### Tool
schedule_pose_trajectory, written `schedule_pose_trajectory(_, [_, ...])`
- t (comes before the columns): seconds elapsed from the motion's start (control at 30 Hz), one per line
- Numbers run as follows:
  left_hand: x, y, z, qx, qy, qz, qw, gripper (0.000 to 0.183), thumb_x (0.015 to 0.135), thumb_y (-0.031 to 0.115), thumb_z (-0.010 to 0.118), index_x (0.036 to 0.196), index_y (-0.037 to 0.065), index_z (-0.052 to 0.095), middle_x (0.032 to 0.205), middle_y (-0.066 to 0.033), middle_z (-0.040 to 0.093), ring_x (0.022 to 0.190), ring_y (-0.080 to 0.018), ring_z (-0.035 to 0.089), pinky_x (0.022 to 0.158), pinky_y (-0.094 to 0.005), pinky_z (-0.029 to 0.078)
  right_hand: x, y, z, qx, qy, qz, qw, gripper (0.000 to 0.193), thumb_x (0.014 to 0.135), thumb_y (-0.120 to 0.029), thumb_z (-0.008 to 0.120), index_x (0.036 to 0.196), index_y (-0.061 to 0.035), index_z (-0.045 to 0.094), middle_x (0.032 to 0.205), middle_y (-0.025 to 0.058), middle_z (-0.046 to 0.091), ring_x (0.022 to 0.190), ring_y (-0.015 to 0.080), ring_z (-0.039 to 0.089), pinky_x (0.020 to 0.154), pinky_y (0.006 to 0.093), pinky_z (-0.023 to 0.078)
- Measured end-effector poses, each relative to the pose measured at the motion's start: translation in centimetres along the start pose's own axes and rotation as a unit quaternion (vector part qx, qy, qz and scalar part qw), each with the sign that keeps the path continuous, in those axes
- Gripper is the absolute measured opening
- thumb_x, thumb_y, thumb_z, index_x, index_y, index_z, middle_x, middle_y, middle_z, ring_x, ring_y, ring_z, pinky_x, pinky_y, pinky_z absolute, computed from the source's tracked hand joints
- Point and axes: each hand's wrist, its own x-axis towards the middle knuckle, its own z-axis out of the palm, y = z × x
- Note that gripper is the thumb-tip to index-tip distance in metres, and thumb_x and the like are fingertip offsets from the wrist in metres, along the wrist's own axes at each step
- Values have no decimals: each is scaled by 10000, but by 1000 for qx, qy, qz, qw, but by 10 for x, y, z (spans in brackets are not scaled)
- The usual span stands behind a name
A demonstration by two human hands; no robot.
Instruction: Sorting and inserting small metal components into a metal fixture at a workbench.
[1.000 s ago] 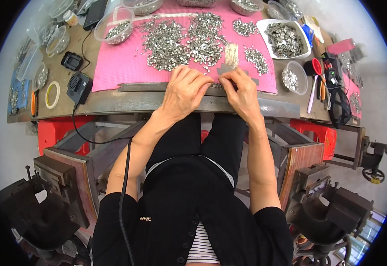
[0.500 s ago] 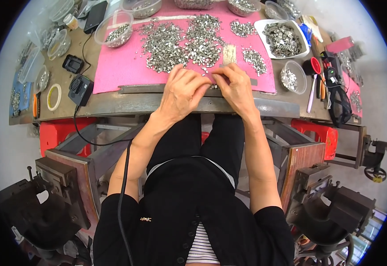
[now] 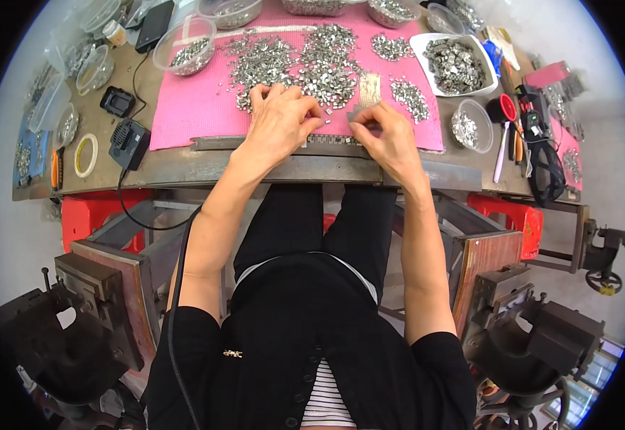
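My left hand (image 3: 280, 120) lies curled on the pink mat (image 3: 191, 107), with its fingertips in the near edge of a heap of small silver metal pieces (image 3: 305, 61). Beside it, my right hand (image 3: 385, 132) pinches small metal pieces just above a long metal rail (image 3: 219, 142). The rail runs along the mat's front edge and carries a row of pieces between my hands. A small flat gold-coloured plate (image 3: 370, 89) lies just beyond my right hand.
A white tray (image 3: 456, 63) and several clear bowls (image 3: 185, 51) of metal pieces ring the mat. A black charger with cable (image 3: 127, 142) and a tape roll (image 3: 85, 154) lie left. Red-handled tools (image 3: 504, 115) lie right. Red stools (image 3: 90, 215) and heavy vises stand below the bench.
My left hand has moved away from the rail, forward and left onto the heap. My right hand has shifted only slightly, staying by the rail.
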Motion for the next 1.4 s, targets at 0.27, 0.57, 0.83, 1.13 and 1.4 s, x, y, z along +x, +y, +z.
schedule_pose_trajectory(0.27, [-2,-2,1,-42,10,2,999,60,836,199,727,857,146,746,851,-30,620,942,-236,566,967,-486,299,-24,-2,0,-92,23,-87,992,121,797,-96,761,847,-48,661,845,59,599,846,252,583,772,392,409])
schedule_pose_trajectory(0.57, [-3,-3,1,-30,0,-8,1000,76,850,185,716,892,125,734,858,-34,618,939,-227,581,983,-464,302,-9,-1,8,-67,44,-80,994,95,805,-94,754,884,-68,709,817,68,623,817,274,605,768,404,427])
schedule_pose_trajectory(0.83, [-5,-4,7,-19,28,-3,999,79,846,171,723,901,114,715,874,-33,609,935,-227,582,979,-459,307,21,0,39,-120,35,-83,989,101,812,-126,735,879,-56,707,815,89,640,839,286,627,782,419,436])
schedule_pose_trajectory(1.13, [-5,-1,9,0,62,7,998,79,857,172,727,914,120,710,853,-21,603,924,-212,573,978,-463,315,23,-3,32,-133,20,-91,987,83,827,-126,719,875,-62,698,800,53,640,729,229,633,770,364,410])
schedule_pose_trajectory(1.4, [-16,24,10,-54,115,47,991,75,854,130,726,916,113,688,852,-12,617,857,-204,584,942,-417,343,10,5,12,-22,20,-35,999,71,847,-80,695,885,-23,675,813,106,648,738,264,643,710,382,467])
